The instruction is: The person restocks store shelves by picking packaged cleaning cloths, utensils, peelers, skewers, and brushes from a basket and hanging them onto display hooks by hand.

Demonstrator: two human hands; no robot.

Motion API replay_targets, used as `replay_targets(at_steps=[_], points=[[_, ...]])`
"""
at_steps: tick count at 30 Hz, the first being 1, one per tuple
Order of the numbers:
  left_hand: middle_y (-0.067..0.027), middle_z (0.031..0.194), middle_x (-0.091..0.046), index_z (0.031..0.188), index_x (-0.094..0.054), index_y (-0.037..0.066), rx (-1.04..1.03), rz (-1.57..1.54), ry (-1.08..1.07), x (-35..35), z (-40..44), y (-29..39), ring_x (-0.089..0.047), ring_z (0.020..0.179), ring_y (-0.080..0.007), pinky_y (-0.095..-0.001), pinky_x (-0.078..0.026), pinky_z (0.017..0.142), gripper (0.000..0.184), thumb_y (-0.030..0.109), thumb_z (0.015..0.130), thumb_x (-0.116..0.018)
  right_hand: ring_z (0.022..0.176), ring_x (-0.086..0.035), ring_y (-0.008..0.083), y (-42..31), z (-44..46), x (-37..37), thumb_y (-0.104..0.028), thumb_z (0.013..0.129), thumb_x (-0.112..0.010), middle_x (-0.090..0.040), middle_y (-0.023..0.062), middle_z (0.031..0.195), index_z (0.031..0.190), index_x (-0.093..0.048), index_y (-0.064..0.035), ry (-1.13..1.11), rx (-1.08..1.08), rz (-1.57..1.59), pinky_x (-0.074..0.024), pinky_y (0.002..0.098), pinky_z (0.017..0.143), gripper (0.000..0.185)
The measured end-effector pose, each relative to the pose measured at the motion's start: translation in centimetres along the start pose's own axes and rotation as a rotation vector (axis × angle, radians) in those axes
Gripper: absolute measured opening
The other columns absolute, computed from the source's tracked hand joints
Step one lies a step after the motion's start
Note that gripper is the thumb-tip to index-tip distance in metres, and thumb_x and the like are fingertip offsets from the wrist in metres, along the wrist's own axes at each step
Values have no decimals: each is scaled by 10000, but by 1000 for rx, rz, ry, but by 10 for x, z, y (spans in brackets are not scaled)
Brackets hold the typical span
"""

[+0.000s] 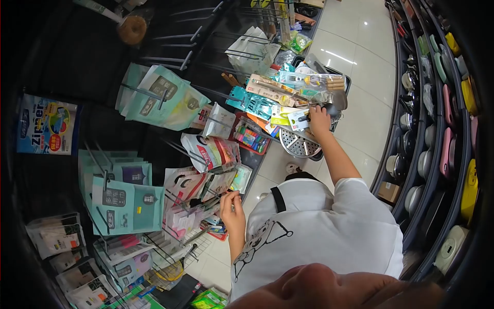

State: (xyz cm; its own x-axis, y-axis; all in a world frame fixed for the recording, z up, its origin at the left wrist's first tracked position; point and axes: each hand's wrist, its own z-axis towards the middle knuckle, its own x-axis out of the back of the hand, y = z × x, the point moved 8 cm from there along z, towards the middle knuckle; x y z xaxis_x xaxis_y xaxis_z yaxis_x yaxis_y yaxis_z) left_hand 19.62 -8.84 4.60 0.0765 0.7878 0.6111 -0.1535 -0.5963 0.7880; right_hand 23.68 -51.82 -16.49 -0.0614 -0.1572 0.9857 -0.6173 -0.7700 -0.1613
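Small card pack (297,120) reached by right hand (320,121) over a crowded tray (349,82)

The left half of the frame is taken up by a dark rack (195,35) hung with packets, and the right edge by shelves (418,215) of pans. A pale tiled floor (368,62) is seen between them, and a white shirt (334,226) is worn at lower centre. The tray, at upper centre right, is heaped with packaged utensils; a round perforated metal plate (299,144) is seen at its lower edge. The right hand is bent down over the heap, its fingers curled at the pack; whether it is pinched cannot be told. The left hand (233,207) is held near the hanging packets at centre, fingers loosely bent; whether anything is gripped cannot be told. The pack's long axis appears to be laid roughly across the frame, white card to the left, dark part toward the fingers.
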Motion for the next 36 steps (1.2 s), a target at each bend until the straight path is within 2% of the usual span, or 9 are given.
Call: replay_targets(at_steps=[3, 16, 25, 27, 28, 30, 31, 32, 36], points=[[-114, 924, -616, 954, -636, -19, -113, 54, 11, -3, 2, -1, -605, 812, -211, -290, -473, 741, 104, -15, 882, -561, 1116, -511, 273, 0, -5, 5, -156, 877, -508, -559, 57, 1190, 1146, -574, -132, 14, 63, 4, -433, 485, 852, 278], [-127, 904, -623, 956, -646, 2, -112, 61, -42, -18, -8, 3, -607, 815, -273, -338, -487, 744, 115, -11, 868, -573, 1126, -499, 274, 10, -22, 10, -98, 788, -597, -543, 80, 1176, 1186, -529, -138, 86, 185, 28, -390, 504, 912, 405], [-118, 919, -625, 954, -642, -11, 10, 9, -14, -54, -13, 31, -614, 815, -229, -305, -481, 745, 106, -9, 877, -569, 1086, -535, 280, 27, 3, 27, -124, 762, -633, -588, 86, 1085, 1025, -629, -114, 20, 310, 123, -352, 550, 951, 263], [-107, 899, -621, 979, -643, 0, -42, 60, -40, -65, -17, 24, -618, 844, -217, -300, -497, 709, 120, -5, 892, -560, 979, -611, 275, 32, 9, 17, -130, 736, -727, -645, 128, 1028, 1108, -605, -66, -233, 259, 348, -420, 444, 912, 396], [-107, 899, -621, 979, -643, 0, -33, 65, -39, -69, -20, 27, -618, 844, -217, -300, -497, 709, 120, -5, 892, -560, 979, -611, 275, 32, 12, 25, -130, 736, -727, -645, 128, 1028, 1108, -605, -66, -243, 263, 349, -420, 444, 912, 396], [-107, 898, -620, 978, -643, 0, 30, 5, -69, -78, -26, 32, -621, 828, -210, -296, -497, 702, 120, -6, 892, -560, 914, -642, 279, 33, 17, 26, -147, 789, -697, -667, 136, 1065, 1145, -617, -89, -464, 176, 756, -468, 409, 885, 370], [-107, 899, -622, 970, -645, 0, 11, 2, -60, -79, -28, 39, -623, 799, -216, -297, -493, 702, 119, -13, 883, -565, 894, -645, 237, 36, 23, 29, -106, 799, -697, -673, 109, 1076, 1173, -607, -70, -345, 189, 831, -499, 322, 817, 387], [-107, 899, -622, 970, -645, 0, 9, 3, -55, -79, -32, 36, -623, 799, -216, -297, -493, 702, 119, -13, 883, -565, 894, -645, 237, 35, 27, 23, -106, 799, -697, -673, 109, 1076, 1173, -607, -70, -344, 195, 834, -499, 322, 817, 387], [-109, 906, -627, 966, -646, -1, -17, 12, -83, -79, -40, 32, -619, 801, -230, -308, -487, 716, 119, -18, 877, -568, 912, -619, 149, 35, 39, 20, -39, 832, -675, -663, 39, 1063, 1164, -600, -46, -205, 80, 1511, -487, 287, 802, 340]])
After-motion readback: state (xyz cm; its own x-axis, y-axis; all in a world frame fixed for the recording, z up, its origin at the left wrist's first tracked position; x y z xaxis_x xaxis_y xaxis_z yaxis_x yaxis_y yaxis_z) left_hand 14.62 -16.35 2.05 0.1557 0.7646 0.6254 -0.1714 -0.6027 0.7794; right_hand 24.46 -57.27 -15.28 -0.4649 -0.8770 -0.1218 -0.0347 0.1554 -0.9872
